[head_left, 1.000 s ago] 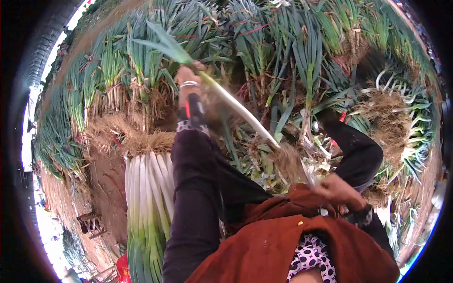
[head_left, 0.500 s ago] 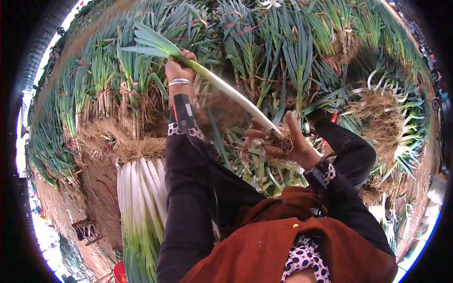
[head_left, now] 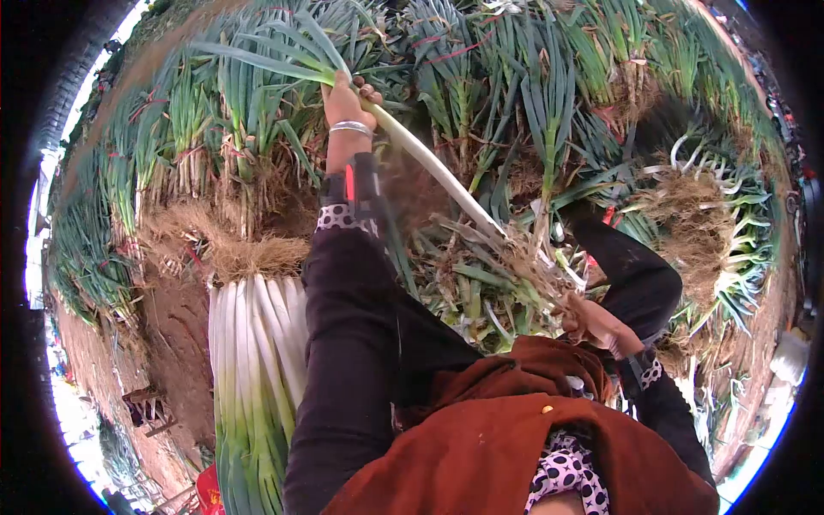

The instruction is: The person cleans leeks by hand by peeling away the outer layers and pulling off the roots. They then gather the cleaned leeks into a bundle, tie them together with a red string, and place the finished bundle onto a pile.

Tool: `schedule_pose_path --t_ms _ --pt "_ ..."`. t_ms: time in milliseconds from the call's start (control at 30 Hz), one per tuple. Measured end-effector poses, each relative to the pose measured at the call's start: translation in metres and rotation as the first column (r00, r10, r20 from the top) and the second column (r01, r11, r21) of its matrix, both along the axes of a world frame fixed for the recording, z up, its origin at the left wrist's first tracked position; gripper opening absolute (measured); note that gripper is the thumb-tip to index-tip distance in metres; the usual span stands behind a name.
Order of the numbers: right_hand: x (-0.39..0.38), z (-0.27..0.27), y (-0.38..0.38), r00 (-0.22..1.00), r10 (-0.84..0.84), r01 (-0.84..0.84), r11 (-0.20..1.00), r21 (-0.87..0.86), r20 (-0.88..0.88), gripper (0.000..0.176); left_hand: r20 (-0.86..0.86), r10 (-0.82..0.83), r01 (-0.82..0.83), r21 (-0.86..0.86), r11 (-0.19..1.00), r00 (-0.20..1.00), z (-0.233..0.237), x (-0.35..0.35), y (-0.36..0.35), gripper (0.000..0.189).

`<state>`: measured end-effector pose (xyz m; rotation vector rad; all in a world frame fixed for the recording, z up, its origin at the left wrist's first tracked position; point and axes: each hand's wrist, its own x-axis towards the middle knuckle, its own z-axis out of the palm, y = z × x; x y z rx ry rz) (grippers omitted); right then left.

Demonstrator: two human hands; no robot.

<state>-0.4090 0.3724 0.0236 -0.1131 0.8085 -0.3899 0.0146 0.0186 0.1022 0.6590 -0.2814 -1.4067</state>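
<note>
While rough leek bundles (head_left: 549, 103) fill the upper frame, pale leeks (head_left: 257, 343) lie cleaned at lower left; one partly stripped leek (head_left: 438, 172), upper centre, is gripped by the left hand (head_left: 348, 110), the right hand (head_left: 605, 326) clutching dry leaves (head_left: 525, 268) from its root end.

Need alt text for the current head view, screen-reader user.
Left hand holds a long leek near its green leaves; right hand is at withered strips by its other end. Leek bundles lie around them.

The bracelet (head_left: 351, 127) is shiny, smooth metal; the apron (head_left: 481, 446) is matt, rust-brown cloth. The leek stalk (head_left: 433, 167) looks smooth and faintly glossy, the roots (head_left: 257, 257) rough and fibrous.
</note>
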Motion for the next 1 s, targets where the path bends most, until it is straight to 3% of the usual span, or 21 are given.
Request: schedule_pose_path --t_ms 33,67,100,133,167,200,233,267,300,367,433,500,600,633,667,800,867,933,967,1000 --pt "0.005 0.011 -0.005 0.903 0.147 -0.252 0.942 -0.221 -0.404 0.058 -0.033 -0.020 0.020 -0.006 1.000 0.999 0.004 0.001 0.001 0.010" --pt "0.016 0.028 -0.013 0.641 0.149 -0.540 0.785 -0.305 -0.753 0.059 -0.027 -0.021 0.021 -0.005 1.000 0.999 0.012 -0.004 0.008 0.010" --pt "0.045 0.075 -0.039 0.570 0.245 -0.552 0.821 -0.144 -0.785 0.063 -0.017 -0.015 0.016 0.015 1.000 1.000 0.023 -0.014 0.018 0.016" --pt "0.044 0.071 -0.052 0.510 0.231 -0.594 0.791 -0.145 -0.829 0.064 -0.008 -0.004 0.005 0.034 0.999 1.000 0.033 -0.023 0.027 0.022" --pt "0.058 0.079 -0.067 0.297 -0.100 -0.795 0.525 -0.304 -0.950 0.063 -0.041 -0.010 0.013 0.073 0.997 0.999 0.034 -0.027 0.028 0.020" --pt "0.068 0.079 -0.084 0.442 -0.153 -0.683 0.581 -0.442 -0.884 0.062 -0.034 -0.030 0.032 0.045 0.998 0.999 0.033 -0.029 0.028 0.016" --pt "0.084 0.075 -0.096 0.573 -0.332 -0.579 0.482 -0.658 -0.749 0.064 -0.017 -0.029 0.030 0.039 0.999 0.999 0.032 -0.031 0.029 0.013" --pt "0.108 0.093 -0.106 0.592 -0.339 -0.580 0.451 -0.679 -0.731 0.063 -0.003 -0.030 0.030 0.031 0.999 1.000 0.033 -0.035 0.029 0.011" --pt "0.131 0.111 -0.113 0.609 -0.347 -0.578 0.421 -0.699 -0.713 0.062 0.073 -0.005 0.006 -0.016 1.000 0.997 0.040 -0.040 0.037 0.008" --pt "0.167 0.108 -0.119 0.495 -0.478 -0.727 0.230 -0.647 -0.726 0.048 0.096 0.038 -0.038 -0.006 0.999 0.995 0.044 -0.048 0.040 0.008" --pt "0.191 0.109 -0.119 0.479 -0.512 -0.693 0.278 -0.665 -0.713 0.041 0.153 0.107 -0.107 -0.008 0.994 0.982 0.049 -0.053 0.044 0.006" --pt "0.197 0.097 -0.119 0.471 -0.573 -0.583 0.368 -0.724 -0.670 0.030 0.153 0.081 -0.076 -0.039 0.996 0.985 0.054 -0.052 0.046 0.007" --pt "0.194 0.089 -0.115 0.554 -0.529 -0.513 0.392 -0.764 -0.643 0.031 0.170 0.003 0.011 -0.081 0.997 0.985 0.053 -0.049 0.052 0.015" --pt "0.196 0.094 -0.111 0.642 -0.490 -0.412 0.430 -0.804 -0.590 0.033 0.079 -0.059 0.065 -0.072 0.995 0.995 0.050 -0.050 0.050 0.017" --pt "0.193 0.092 -0.109 0.636 -0.494 -0.413 0.432 -0.802 -0.593 0.033 -0.016 -0.120 0.119 -0.068 0.991 0.993 0.047 -0.051 0.048 0.019" --pt "0.188 0.085 -0.105 0.710 -0.459 -0.324 0.461 -0.826 -0.535 0.042 -0.069 -0.195 0.186 -0.119 0.975 0.978 0.047 -0.051 0.052 0.028" --pt "0.187 0.087 -0.110 0.742 -0.383 -0.258 0.593 -0.762 -0.550 0.043 -0.110 -0.245 0.228 -0.146 0.963 0.963 0.045 -0.045 0.050 0.034" --pt "0.184 0.078 -0.114 0.762 -0.347 -0.243 0.629 -0.738 -0.546 0.040 -0.236 -0.417 0.327 -0.342 0.881 0.878 0.044 -0.041 0.050 0.039" --pt "0.183 0.072 -0.115 0.812 -0.270 -0.280 0.599 -0.750 -0.518 0.036 -0.235 -0.419 0.331 -0.339 0.881 0.877 0.045 -0.041 0.050 0.039" --pt "0.183 0.067 -0.115 0.853 -0.186 -0.313 0.565 -0.763 -0.488 0.032 -0.298 -0.546 0.370 -0.483 0.794 0.783 0.045 -0.041 0.050 0.038"
